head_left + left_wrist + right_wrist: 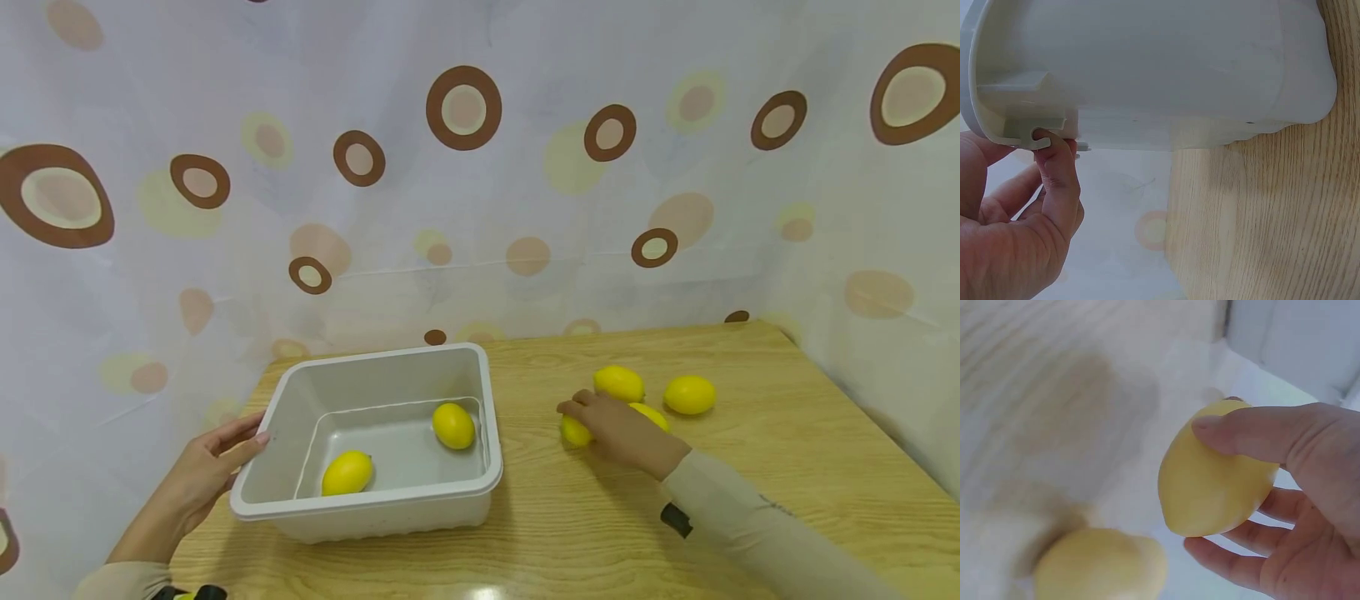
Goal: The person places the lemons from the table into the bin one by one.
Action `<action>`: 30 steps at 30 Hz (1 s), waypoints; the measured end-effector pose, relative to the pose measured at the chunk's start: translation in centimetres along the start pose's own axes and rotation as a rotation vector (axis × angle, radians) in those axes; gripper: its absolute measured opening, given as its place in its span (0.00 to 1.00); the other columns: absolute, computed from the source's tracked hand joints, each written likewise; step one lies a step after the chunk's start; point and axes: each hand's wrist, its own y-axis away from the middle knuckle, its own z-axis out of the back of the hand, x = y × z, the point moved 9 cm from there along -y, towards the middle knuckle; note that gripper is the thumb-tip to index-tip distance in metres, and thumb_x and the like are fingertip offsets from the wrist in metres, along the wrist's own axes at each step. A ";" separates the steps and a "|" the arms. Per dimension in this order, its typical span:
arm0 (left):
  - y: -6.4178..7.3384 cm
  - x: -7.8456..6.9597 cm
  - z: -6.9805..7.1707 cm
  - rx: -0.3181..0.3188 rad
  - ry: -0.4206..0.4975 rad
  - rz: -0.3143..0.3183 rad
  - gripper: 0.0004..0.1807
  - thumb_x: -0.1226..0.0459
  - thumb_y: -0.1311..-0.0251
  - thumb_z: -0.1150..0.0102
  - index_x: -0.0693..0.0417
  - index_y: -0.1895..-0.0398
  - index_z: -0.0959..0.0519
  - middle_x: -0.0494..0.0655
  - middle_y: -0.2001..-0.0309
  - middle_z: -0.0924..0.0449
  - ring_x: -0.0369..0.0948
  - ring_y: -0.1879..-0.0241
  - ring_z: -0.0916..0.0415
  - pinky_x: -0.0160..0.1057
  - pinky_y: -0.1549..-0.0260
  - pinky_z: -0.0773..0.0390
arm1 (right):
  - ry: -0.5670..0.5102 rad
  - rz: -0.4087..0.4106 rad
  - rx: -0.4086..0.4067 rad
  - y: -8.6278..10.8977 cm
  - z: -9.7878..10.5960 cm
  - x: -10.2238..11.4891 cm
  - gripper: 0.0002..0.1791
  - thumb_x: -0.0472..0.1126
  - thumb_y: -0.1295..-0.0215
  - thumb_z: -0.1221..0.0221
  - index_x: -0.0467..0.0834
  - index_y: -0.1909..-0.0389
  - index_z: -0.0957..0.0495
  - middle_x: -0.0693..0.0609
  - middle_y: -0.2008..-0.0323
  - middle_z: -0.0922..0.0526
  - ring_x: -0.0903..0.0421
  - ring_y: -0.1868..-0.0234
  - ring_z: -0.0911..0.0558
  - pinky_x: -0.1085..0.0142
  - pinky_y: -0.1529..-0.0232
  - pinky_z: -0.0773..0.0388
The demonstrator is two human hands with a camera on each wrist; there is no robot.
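Observation:
My left hand point(201, 471) grips the left rim of a white plastic basin point(390, 500), its fingers curled under the lip in the left wrist view. Two lemons lie inside: one lemon point(347, 473) near the front and another lemon point(453, 426) by the right wall. To the right of the basin, my right hand point(618, 427) holds a lemon point(1216, 475) between thumb and fingers. Close beside that hand are a lemon point(618, 383) behind it, a partly hidden lemon point(651, 415), and a lemon point(690, 394) farther right.
All of this is on a wooden table point(555, 533). A white curtain point(510, 208) with brown and beige circles hangs along the back and sides. Bare wood lies between the basin and the right hand.

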 end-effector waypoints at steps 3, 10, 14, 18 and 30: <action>0.0 0.0 0.0 -0.002 0.000 0.002 0.38 0.54 0.32 0.46 0.65 0.28 0.46 0.25 0.53 0.28 0.30 0.56 0.24 0.37 0.57 0.19 | -0.004 -0.002 -0.001 -0.3 1.1 0.3 0.32 0.25 0.53 0.31 0.36 0.44 0.28 0.40 0.53 0.24 0.44 0.56 0.23 0.54 0.55 0.23; 0.1 0.0 0.2 -0.001 -0.013 0.004 0.38 0.54 0.32 0.46 0.64 0.27 0.47 0.27 0.51 0.28 0.30 0.55 0.24 0.37 0.57 0.20 | -0.006 -0.003 -0.063 -1.5 4.1 1.3 0.32 0.29 0.50 0.30 0.37 0.42 0.28 0.40 0.49 0.24 0.42 0.52 0.23 0.50 0.50 0.23; 0.1 -0.1 0.1 -0.009 0.000 0.006 0.38 0.54 0.32 0.45 0.64 0.27 0.46 0.25 0.53 0.28 0.29 0.56 0.24 0.36 0.57 0.20 | -0.046 -0.005 -0.099 -2.4 6.4 2.0 0.33 0.29 0.50 0.30 0.37 0.41 0.29 0.40 0.48 0.24 0.42 0.51 0.24 0.51 0.49 0.23; 0.2 0.0 -0.1 -0.010 0.007 0.005 0.38 0.54 0.32 0.45 0.65 0.28 0.46 0.25 0.54 0.28 0.29 0.56 0.24 0.36 0.58 0.20 | -0.052 0.032 -0.140 -3.2 8.5 3.1 0.32 0.28 0.50 0.30 0.36 0.42 0.28 0.39 0.48 0.24 0.42 0.52 0.23 0.51 0.49 0.23; -0.1 0.0 0.0 -0.006 0.018 -0.007 0.36 0.56 0.32 0.45 0.64 0.28 0.45 0.23 0.54 0.26 0.30 0.56 0.23 0.36 0.59 0.19 | -0.033 0.100 -0.158 -5.7 12.5 6.4 0.31 0.30 0.48 0.31 0.41 0.41 0.27 0.43 0.48 0.23 0.45 0.52 0.24 0.55 0.50 0.23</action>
